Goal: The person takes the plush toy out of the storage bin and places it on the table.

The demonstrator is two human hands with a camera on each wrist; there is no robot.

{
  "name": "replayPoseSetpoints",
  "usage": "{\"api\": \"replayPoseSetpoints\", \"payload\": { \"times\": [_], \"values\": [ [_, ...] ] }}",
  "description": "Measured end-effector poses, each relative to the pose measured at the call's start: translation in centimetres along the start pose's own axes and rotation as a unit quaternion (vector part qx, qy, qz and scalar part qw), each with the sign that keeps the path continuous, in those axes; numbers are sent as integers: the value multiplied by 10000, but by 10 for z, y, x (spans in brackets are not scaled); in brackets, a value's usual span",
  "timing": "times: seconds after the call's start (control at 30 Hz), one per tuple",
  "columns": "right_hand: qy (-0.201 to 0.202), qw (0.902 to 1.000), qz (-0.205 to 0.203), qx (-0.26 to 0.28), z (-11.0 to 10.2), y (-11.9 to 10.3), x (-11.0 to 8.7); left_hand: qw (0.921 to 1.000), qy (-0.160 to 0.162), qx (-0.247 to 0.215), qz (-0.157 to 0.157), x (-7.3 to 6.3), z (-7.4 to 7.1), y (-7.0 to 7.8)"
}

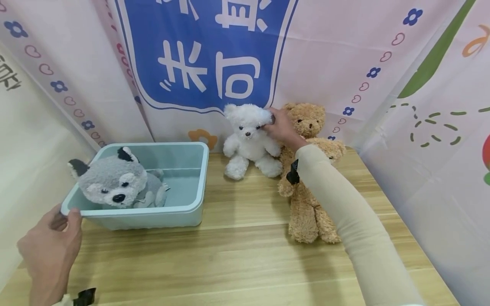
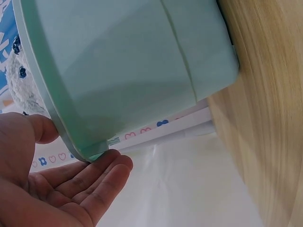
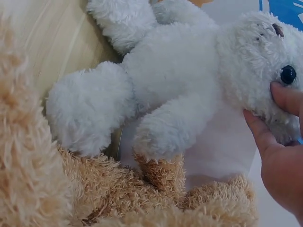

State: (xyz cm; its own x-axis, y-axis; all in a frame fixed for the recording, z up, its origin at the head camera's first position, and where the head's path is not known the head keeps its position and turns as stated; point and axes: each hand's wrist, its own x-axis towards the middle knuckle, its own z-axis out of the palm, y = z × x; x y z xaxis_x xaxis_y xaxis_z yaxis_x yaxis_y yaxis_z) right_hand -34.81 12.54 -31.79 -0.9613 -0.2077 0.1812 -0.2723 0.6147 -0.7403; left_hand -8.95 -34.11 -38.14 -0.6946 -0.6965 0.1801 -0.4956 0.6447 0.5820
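Fingers (image 3: 284,97) on white bear (image 1: 249,138) head, brown bear (image 1: 310,187) adj.

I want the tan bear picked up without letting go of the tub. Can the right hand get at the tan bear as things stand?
Probably yes. The right hand grips the white bear's head, right beside the tan bear, which lies uncovered on the table; it must release the white bear first.

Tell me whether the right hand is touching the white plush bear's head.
Touching. The right wrist view shows the right hand's fingers pressed into the fluffy white plush bear's head beside its eye; the head view agrees.
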Motion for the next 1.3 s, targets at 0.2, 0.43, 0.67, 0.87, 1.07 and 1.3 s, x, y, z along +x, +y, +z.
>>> {"api": "replayPoseSetpoints", "payload": {
  "times": [0.2, 0.43, 0.67, 0.87, 1.07, 1.3],
  "values": [
    [-174, 9988, -131, -435, 7, -1, 0, 9999, 91, -125, 4, -2, 1, -4],
    [-120, 9990, -123, -412, 12, -2, 0, 9988, 267, -336, 254, -4, 2, -7],
    [-156, 9997, 94, -143, 12, -2, -1, 10000, 60, -18, 64, -2, 2, -5],
    [-33, 9997, 226, -90, 10, -5, -1, 9999, 87, -5, 84, 0, 1, -1],
    [136, 9995, 125, -258, 8, -11, -2, 9999, 82, -43, 86, 2, 0, 1],
    [755, 9923, -24, -983, 14, -24, -4, 10000, 8, -98, 12, 0, 1, 2]
  ]
}}
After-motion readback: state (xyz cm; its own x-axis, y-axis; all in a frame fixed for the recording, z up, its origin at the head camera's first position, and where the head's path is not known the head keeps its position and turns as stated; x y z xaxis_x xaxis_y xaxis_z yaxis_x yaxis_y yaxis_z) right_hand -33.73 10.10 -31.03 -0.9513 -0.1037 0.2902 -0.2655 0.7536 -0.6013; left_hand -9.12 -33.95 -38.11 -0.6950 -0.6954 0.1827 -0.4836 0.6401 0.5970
